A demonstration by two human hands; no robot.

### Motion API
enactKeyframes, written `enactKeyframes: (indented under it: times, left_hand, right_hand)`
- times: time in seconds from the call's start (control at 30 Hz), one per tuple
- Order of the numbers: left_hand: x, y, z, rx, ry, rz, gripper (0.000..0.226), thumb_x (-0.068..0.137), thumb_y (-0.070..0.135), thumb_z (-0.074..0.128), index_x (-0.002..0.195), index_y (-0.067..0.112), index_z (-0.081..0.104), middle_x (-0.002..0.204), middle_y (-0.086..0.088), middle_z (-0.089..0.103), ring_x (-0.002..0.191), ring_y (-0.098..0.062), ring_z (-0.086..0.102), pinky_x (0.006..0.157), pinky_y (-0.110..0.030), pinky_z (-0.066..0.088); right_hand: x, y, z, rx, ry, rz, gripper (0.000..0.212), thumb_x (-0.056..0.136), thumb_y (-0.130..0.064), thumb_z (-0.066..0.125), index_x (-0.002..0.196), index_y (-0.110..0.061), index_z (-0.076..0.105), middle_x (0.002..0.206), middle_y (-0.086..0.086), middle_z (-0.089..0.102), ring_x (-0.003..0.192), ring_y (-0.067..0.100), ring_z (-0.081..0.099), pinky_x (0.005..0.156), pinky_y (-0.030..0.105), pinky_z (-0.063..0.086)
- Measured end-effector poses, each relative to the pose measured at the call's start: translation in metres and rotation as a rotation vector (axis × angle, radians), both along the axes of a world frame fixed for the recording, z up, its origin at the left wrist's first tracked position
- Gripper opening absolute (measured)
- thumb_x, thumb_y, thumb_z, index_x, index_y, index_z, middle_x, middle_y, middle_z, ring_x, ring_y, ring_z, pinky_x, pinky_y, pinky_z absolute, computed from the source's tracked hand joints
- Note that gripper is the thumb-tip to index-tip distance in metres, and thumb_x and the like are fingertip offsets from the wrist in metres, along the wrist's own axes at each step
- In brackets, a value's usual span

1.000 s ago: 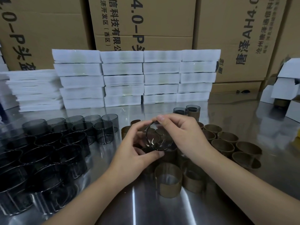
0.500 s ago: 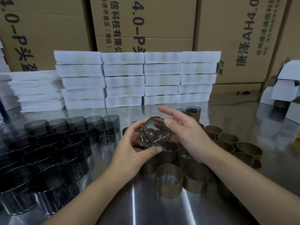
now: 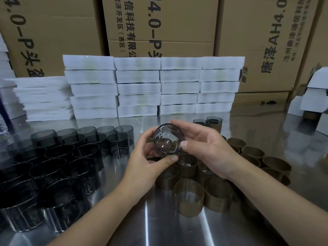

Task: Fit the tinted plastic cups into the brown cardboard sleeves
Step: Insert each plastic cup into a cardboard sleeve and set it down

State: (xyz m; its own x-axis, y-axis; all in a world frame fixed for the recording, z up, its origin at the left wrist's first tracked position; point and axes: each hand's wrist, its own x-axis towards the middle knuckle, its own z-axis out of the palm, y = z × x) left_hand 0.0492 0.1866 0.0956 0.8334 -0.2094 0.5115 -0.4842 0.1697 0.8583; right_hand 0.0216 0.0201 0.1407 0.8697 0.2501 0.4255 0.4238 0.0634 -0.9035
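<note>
Cardboard cartons printed "4.0-P", "AH4.0"

Your left hand and right hand hide several brown sleeves beneath them, count unclear; tinted cups at far left are cropped by the frame edge; printing on the cardboard cartons is cut off at top; white boxes at right are cropped
</note>
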Motion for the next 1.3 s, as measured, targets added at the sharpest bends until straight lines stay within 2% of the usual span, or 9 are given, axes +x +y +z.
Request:
enactKeyframes:
  times: [0.2,0.33,0.47,0.63,0.8,0.93,1.03,1.13,1.3]
  left_hand:
    - [0.0,0.002,0.001,0.066,-0.056,0.021,0.065,0.058,0.022,0.081,0.115,0.038,0.055,0.103,0.005,0.073,0.095,-0.013,0.071,0.083,-0.027,0.057]
    - [0.0,0.003,0.001,0.108,-0.088,0.039,0.061,0.061,0.028,0.081,0.108,0.058,0.057,0.104,0.012,0.072,0.098,-0.013,0.07,0.083,-0.03,0.058]
    - [0.0,0.004,0.002,0.127,-0.1,0.046,0.061,0.065,0.031,0.08,0.112,0.062,0.055,0.108,0.013,0.072,0.101,-0.009,0.068,0.077,-0.023,0.056]
    - [-0.001,0.003,0.001,0.167,-0.113,0.03,0.06,0.072,0.034,0.081,0.122,0.053,0.054,0.108,0.014,0.071,0.097,-0.01,0.068,0.076,-0.025,0.056]
    - [-0.002,0.001,0.0,0.173,-0.125,0.009,0.058,0.076,0.026,0.076,0.127,0.044,0.055,0.107,0.015,0.072,0.095,-0.004,0.068,0.068,-0.011,0.048]
    - [-0.005,0.001,0.002,0.186,-0.144,0.006,0.06,0.077,0.023,0.076,0.127,0.047,0.054,0.108,0.017,0.071,0.097,-0.001,0.067,0.067,-0.007,0.046]
    - [-0.007,0.001,0.001,0.211,-0.144,-0.002,0.061,0.076,0.023,0.076,0.128,0.045,0.053,0.109,0.015,0.07,0.097,-0.004,0.067,0.069,-0.012,0.049]
    - [-0.008,0.001,0.002,0.238,-0.148,-0.013,0.062,0.077,0.021,0.077,0.13,0.043,0.053,0.106,0.014,0.07,0.088,-0.006,0.066,0.061,-0.015,0.046]
    - [-0.01,0.0,0.0,0.282,-0.176,-0.033,0.064,0.076,0.021,0.077,0.132,0.04,0.051,0.107,0.015,0.069,0.083,-0.005,0.063,0.057,-0.017,0.044]
  right_hand:
    - [-0.002,0.002,-0.003,-0.131,-0.02,-0.016,0.06,0.086,0.014,0.057,0.132,-0.022,0.048,0.136,-0.002,0.056,0.125,0.01,0.055,0.103,0.026,0.045]
    - [-0.001,0.002,-0.003,-0.158,-0.02,-0.021,0.062,0.084,0.011,0.063,0.133,-0.024,0.048,0.134,-0.004,0.057,0.122,0.007,0.056,0.098,0.021,0.047]
    - [0.0,0.002,-0.003,-0.177,-0.024,-0.058,0.064,0.081,0.004,0.07,0.132,-0.027,0.05,0.133,-0.004,0.058,0.121,0.005,0.057,0.096,0.021,0.048]
    - [-0.001,0.006,-0.003,-0.206,-0.076,-0.162,0.063,0.072,-0.013,0.08,0.125,-0.033,0.054,0.125,-0.006,0.062,0.113,-0.001,0.06,0.087,0.016,0.05]
    - [-0.003,0.007,-0.002,-0.239,-0.108,-0.223,0.064,0.064,-0.031,0.087,0.121,-0.037,0.057,0.119,-0.006,0.064,0.108,0.003,0.063,0.087,0.023,0.054]
    - [-0.002,0.007,-0.002,-0.252,-0.122,-0.251,0.066,0.053,-0.044,0.083,0.114,-0.037,0.06,0.112,-0.01,0.066,0.109,0.005,0.062,0.09,0.03,0.055]
    - [-0.001,0.006,-0.004,-0.244,-0.131,-0.25,0.061,0.05,-0.047,0.083,0.106,-0.04,0.06,0.106,-0.011,0.067,0.105,0.007,0.064,0.088,0.031,0.055]
    - [-0.001,0.007,-0.005,-0.227,-0.136,-0.226,0.053,0.049,-0.044,0.085,0.095,-0.044,0.058,0.101,-0.014,0.068,0.096,0.01,0.068,0.08,0.027,0.055]
    - [0.0,0.005,-0.004,-0.277,-0.131,-0.224,0.057,0.048,-0.047,0.086,0.093,-0.037,0.051,0.092,-0.015,0.067,0.087,0.013,0.07,0.077,0.03,0.058]
